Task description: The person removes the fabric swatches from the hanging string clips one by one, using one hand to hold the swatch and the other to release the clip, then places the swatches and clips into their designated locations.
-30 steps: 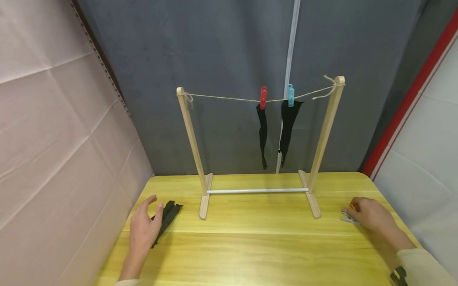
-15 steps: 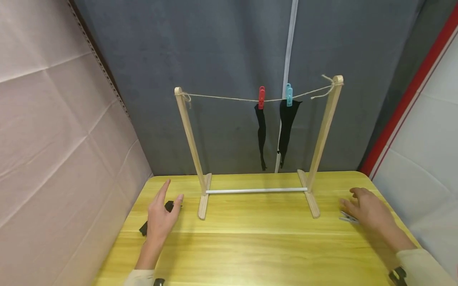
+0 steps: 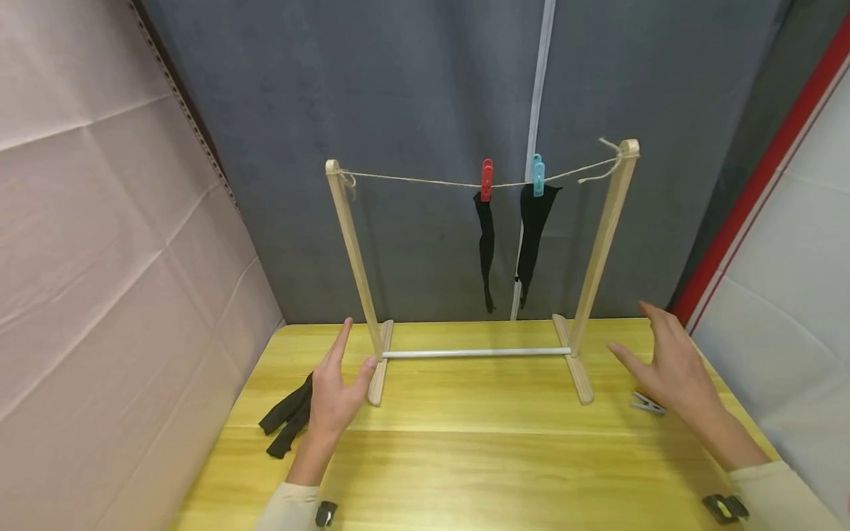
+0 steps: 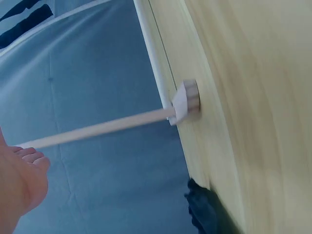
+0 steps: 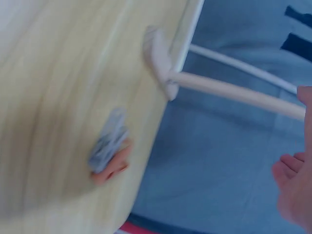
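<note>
My left hand [image 3: 336,398] is raised with fingers extended, just left of the wooden drying rack's left post [image 3: 355,258], overlapping its foot in the head view. Partly hidden behind that hand and wrist, black sock-like cloth [image 3: 287,414] lies on the table. My right hand [image 3: 680,372] is lifted with thumb and fingers spread, holding nothing. Below it lie a grey clothespin [image 3: 646,403] and, in the right wrist view, an orange clothespin [image 5: 113,163] alongside. On the rack's string [image 3: 412,179], a red clothespin [image 3: 487,181] and a blue clothespin [image 3: 538,175] hold two black strips of cloth [image 3: 535,232].
The rack's white crossbar [image 3: 474,353] runs low between its two feet, near the back edge of the yellow wood-grain table [image 3: 465,472]. The right post [image 3: 606,243] stands between the string and my right hand. A grey curtain [image 3: 425,88] hangs behind, with pale cloth walls on both sides.
My left hand has moved right, off the black cloth, towards the left post. The right hand has let go of the orange clothespin, spread its fingers and risen.
</note>
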The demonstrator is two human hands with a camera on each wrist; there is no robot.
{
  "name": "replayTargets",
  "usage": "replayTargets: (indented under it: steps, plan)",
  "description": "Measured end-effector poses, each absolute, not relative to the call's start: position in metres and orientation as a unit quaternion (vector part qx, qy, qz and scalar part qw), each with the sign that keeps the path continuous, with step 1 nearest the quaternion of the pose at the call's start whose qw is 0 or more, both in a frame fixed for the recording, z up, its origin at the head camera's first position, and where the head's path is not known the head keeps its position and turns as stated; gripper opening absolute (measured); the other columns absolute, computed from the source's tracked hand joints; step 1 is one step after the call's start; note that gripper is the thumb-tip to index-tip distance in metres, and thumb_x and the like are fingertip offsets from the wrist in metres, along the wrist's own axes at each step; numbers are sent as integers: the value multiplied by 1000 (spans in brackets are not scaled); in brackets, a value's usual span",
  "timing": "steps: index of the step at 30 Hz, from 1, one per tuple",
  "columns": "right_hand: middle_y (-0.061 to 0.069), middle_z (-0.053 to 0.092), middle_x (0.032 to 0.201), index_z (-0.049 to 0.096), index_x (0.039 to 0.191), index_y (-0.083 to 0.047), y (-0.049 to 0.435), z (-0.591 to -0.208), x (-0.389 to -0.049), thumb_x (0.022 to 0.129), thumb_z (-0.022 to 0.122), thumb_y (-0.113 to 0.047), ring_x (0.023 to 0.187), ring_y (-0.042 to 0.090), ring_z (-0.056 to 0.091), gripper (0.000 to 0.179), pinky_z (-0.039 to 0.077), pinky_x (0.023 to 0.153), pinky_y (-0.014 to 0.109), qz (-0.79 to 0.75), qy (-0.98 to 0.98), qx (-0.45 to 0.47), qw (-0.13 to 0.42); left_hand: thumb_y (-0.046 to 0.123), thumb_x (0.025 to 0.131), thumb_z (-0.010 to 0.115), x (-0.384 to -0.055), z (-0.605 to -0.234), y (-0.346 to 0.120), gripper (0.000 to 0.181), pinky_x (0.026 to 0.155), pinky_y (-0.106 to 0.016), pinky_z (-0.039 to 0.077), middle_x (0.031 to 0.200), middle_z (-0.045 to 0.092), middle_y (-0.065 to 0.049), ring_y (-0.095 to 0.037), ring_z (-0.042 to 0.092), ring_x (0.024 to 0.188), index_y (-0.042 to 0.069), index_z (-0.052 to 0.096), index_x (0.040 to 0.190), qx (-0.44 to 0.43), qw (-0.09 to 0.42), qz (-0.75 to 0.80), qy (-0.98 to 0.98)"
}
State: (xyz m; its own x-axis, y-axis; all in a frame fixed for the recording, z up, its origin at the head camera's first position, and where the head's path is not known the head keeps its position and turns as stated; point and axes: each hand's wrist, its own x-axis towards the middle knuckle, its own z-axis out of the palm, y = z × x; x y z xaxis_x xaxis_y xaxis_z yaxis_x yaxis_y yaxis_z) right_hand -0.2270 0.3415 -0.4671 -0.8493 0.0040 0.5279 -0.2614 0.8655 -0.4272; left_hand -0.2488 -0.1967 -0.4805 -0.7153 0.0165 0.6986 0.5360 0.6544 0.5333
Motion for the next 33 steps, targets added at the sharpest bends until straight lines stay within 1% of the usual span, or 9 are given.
replayTargets:
  steps: [7, 12, 15, 16, 20, 23, 27, 31, 33]
  plan:
    - [29, 56, 145, 47, 155, -2, 316, -445, -223, 85, 85, -19, 128, 50, 54, 82, 47, 91, 66, 261, -886, 120, 363, 18, 94, 80, -251, -474, -176, 77, 120, -49, 47, 162, 52, -10, -38, 53, 147, 9, 44, 161, -186, 329, -408, -831]
    - [25, 60, 142, 53, 151, -3, 306, -434, -223, 80, 85, -11, 127, 45, 57, 79, 49, 95, 47, 257, -868, 145, 399, 20, 96, 78, -253, -471, -162, 74, 121, -47, 46, 161, 53, -11, -34, 53, 148, 10, 44, 161, -196, 322, -425, -823]
    - [25, 59, 144, 52, 153, -4, 297, -426, -223, 78, 87, -10, 126, 43, 59, 83, 46, 96, 27, 263, -863, 150, 404, 23, 96, 79, -253, -471, -155, 76, 122, -46, 46, 162, 52, -7, -31, 53, 148, 14, 43, 162, -198, 318, -427, -823]
    - [25, 59, 144, 52, 153, -4, 293, -424, -223, 78, 88, -9, 125, 43, 59, 83, 46, 91, 30, 265, -861, 153, 407, 24, 96, 79, -254, -470, -153, 77, 122, -46, 46, 163, 51, -5, -31, 53, 148, 15, 42, 163, -199, 316, -428, -823]
    - [24, 63, 140, 56, 148, -2, 279, -414, -226, 77, 88, -11, 117, 41, 63, 79, 43, 79, 15, 270, -842, 180, 430, 24, 97, 78, -254, -466, -142, 77, 122, -51, 44, 165, 48, -2, -28, 50, 151, 15, 41, 164, -207, 297, -448, -817]
    - [21, 65, 139, 57, 147, -3, 269, -406, -228, 83, 87, -21, 122, 40, 62, 73, 43, 92, 5, 281, -833, 191, 438, 22, 99, 76, -254, -464, -131, 74, 124, -45, 41, 167, 46, -5, -27, 47, 153, 15, 40, 164, -215, 269, -489, -802]
    - [18, 62, 145, 54, 153, -6, 257, -393, -232, 92, 81, -38, 132, 38, 59, 73, 29, 116, 4, 295, -827, 197, 436, 23, 101, 74, -257, -460, -115, 71, 126, -33, 36, 168, 44, -8, -23, 43, 156, 18, 41, 164, -218, 228, -549, -774]
    - [15, 60, 151, 50, 156, -9, 245, -381, -236, 97, 74, -51, 137, 37, 57, 77, 34, 121, 13, 300, -818, 208, 444, 27, 103, 72, -261, -457, -101, 70, 127, -34, 34, 169, 43, -5, -20, 41, 157, 19, 39, 164, -225, 197, -574, -763]
    - [15, 58, 154, 50, 156, -10, 240, -375, -239, 98, 69, -59, 141, 37, 55, 78, 39, 124, 24, 297, -815, 211, 450, 29, 103, 72, -262, -456, -97, 70, 128, -40, 34, 169, 43, -2, -19, 40, 157, 20, 39, 164, -227, 186, -572, -766]
